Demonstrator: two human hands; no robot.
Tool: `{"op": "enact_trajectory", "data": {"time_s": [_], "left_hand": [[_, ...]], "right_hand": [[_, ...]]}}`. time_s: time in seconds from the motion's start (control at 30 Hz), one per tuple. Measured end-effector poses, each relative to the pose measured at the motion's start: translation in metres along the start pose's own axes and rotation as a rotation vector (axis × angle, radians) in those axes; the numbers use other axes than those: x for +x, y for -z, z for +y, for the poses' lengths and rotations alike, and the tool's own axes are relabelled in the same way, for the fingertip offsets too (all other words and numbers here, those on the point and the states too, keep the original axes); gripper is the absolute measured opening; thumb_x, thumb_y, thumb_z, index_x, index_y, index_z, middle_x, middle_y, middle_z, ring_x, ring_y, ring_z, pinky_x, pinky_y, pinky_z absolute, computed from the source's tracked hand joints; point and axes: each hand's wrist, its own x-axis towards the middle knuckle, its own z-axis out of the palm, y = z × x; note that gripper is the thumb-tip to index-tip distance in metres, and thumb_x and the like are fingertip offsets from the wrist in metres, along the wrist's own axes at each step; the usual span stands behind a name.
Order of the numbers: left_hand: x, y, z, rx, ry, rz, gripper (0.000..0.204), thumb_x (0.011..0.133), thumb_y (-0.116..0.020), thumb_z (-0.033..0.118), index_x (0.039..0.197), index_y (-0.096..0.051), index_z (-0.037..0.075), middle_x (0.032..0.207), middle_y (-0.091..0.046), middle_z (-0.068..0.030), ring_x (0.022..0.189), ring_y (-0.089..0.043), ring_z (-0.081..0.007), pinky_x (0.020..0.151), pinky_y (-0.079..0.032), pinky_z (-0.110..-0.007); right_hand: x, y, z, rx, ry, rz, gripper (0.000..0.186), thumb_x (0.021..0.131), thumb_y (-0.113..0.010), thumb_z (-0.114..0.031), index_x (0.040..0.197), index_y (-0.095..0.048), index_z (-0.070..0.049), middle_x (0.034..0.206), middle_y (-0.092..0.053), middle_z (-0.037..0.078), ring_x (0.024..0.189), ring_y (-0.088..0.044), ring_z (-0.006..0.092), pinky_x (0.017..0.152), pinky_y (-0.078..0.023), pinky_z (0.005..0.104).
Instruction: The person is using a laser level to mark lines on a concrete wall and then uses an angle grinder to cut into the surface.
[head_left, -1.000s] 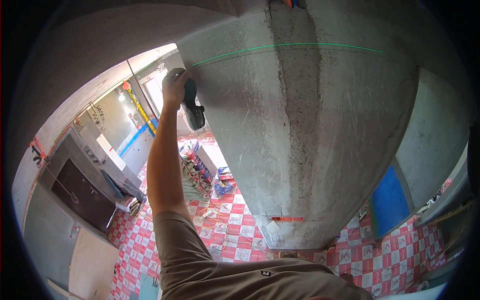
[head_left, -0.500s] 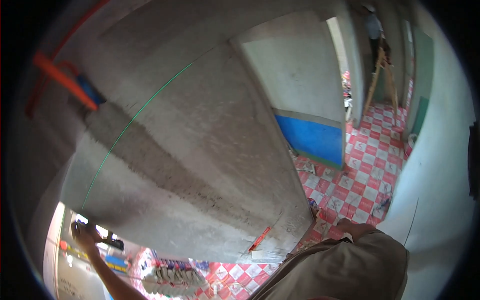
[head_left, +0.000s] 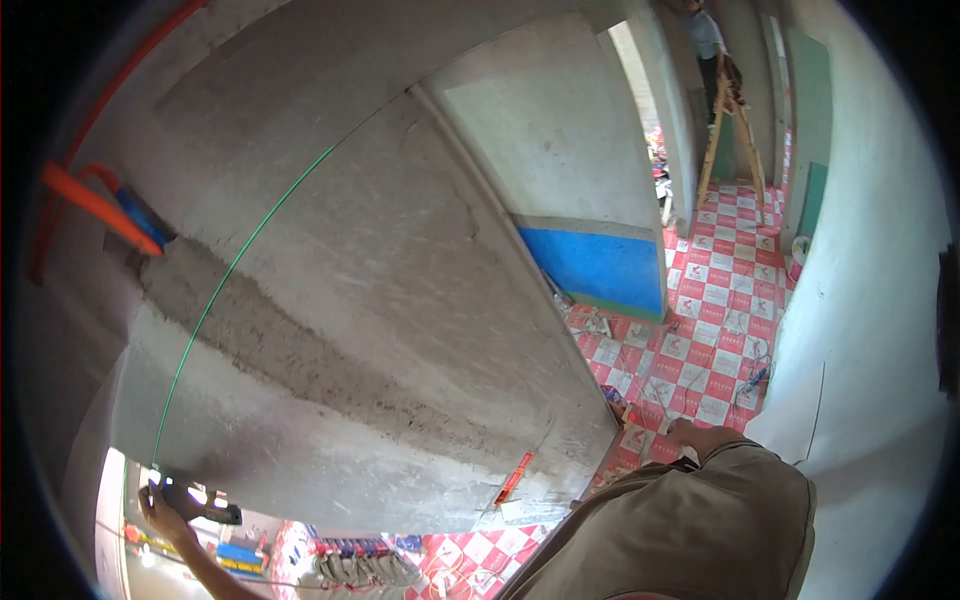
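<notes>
At the lower left, my left hand [head_left: 166, 518] is raised to the wall's edge. Its fingers close round a dark hand tool [head_left: 213, 511] whose exact kind I cannot make out. From beside that hand a thin bright green line [head_left: 237, 262] runs up across the grey wall [head_left: 410, 270]. Higher up, a dark thin line continues it to the corner. Brown cloth of my clothing [head_left: 690, 530] fills the lower right. Past its edge some bare skin [head_left: 705, 437] shows, and whether it is a hand or a foot is unclear. My right hand is not recognisable.
Orange and blue pipes [head_left: 112, 212] jut out at the upper left. A slim red tool [head_left: 514, 478] rests low by the wall. Red-and-white sheeting [head_left: 715, 370] covers the floor. A person [head_left: 708, 45] stands on a wooden stepladder [head_left: 712, 150] far right; a bucket [head_left: 798, 258] stands nearer.
The whole view has shifted, with the wall and ladder now further left. My left hand sits slightly lower in the picture, still holding the dark hand tool at the line's end.
</notes>
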Motion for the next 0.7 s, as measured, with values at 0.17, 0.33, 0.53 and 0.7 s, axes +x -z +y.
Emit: {"op": "enact_trajectory", "data": {"time_s": [0.17,0.33,0.53,0.7], "left_hand": [[0.068,0.139,-0.069,0.444,-0.374,0.091,0.043,0.098,-0.049,0.027,0.130,-0.058,-0.001,0.135,-0.055,-0.0155,0.126,-0.049,-0.0245,0.105,-0.042,-0.039],[-0.003,-0.039,0.005,0.097,-0.389,-0.030,0.013,0.092,-0.063,0.017,0.088,-0.062,0.005,0.085,-0.071,-0.0071,0.073,-0.059,-0.0100,0.067,-0.045,-0.024],[-0.016,-0.016,0.037,0.134,-0.107,0.143,0.019,0.089,-0.065,0.016,0.079,-0.065,-0.001,0.078,-0.071,-0.0108,0.071,-0.064,-0.0159,0.067,-0.048,-0.029],[-0.029,-0.021,0.042,-0.141,0.016,0.127,0.016,0.089,-0.065,0.013,0.084,-0.063,-0.002,0.079,-0.070,-0.0123,0.071,-0.062,-0.0159,0.066,-0.047,-0.029]], "right_hand": [[0.070,-0.023,-0.002,-0.435,0.674,0.025,0.032,0.077,-0.067,-0.036,0.095,-0.075,-0.011,0.092,-0.071,0.016,0.093,-0.069,0.0329,0.081,-0.054,0.0441],[0.044,0.004,0.048,-0.112,0.618,-0.148,0.019,0.081,-0.061,-0.020,0.085,-0.070,-0.005,0.070,-0.067,0.012,0.060,-0.066,0.0256,0.053,-0.053,0.0405],[0.036,0.016,0.010,-0.008,0.794,-0.129,0.023,0.082,-0.053,-0.017,0.066,-0.061,-0.003,0.059,-0.058,0.010,0.048,-0.060,0.0213,0.045,-0.049,0.0392],[0.008,0.030,-0.014,0.308,0.435,-0.216,0.018,0.084,-0.055,-0.018,0.075,-0.059,-0.003,0.065,-0.057,0.009,0.050,-0.057,0.0207,0.041,-0.044,0.0353]]}}
